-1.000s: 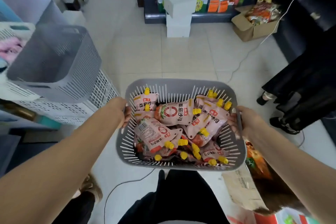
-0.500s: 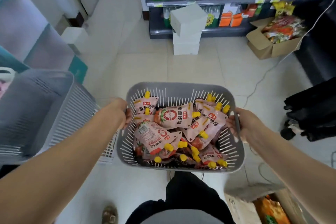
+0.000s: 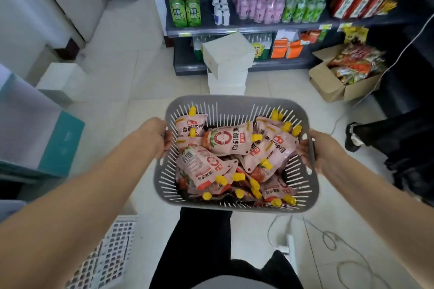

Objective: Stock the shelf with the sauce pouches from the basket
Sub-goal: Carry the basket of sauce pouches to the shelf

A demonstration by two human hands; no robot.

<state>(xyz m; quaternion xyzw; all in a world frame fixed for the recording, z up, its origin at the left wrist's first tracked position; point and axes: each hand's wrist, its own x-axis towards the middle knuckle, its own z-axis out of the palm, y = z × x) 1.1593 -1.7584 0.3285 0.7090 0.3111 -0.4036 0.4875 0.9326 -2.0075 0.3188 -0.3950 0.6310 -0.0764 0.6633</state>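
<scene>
A grey slotted basket (image 3: 234, 107), held level above the floor, is heaped with pink sauce pouches (image 3: 229, 141) with yellow caps, lying jumbled. The dark shelf (image 3: 246, 27) ahead holds bottles, seemingly drinks.

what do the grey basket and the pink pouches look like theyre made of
Grey slotted basket: looks like moulded matte plastic, judging by its thin uniform slats and rounded rim. Pink sauce pouches with yellow caps: seemingly flexible plastic film, glossy and creased, with hard-looking caps, probably plastic.

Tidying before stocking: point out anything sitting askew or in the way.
The top white box sits twisted on its stack, blocking the lower shelf. A loose cable trails across the floor.
</scene>
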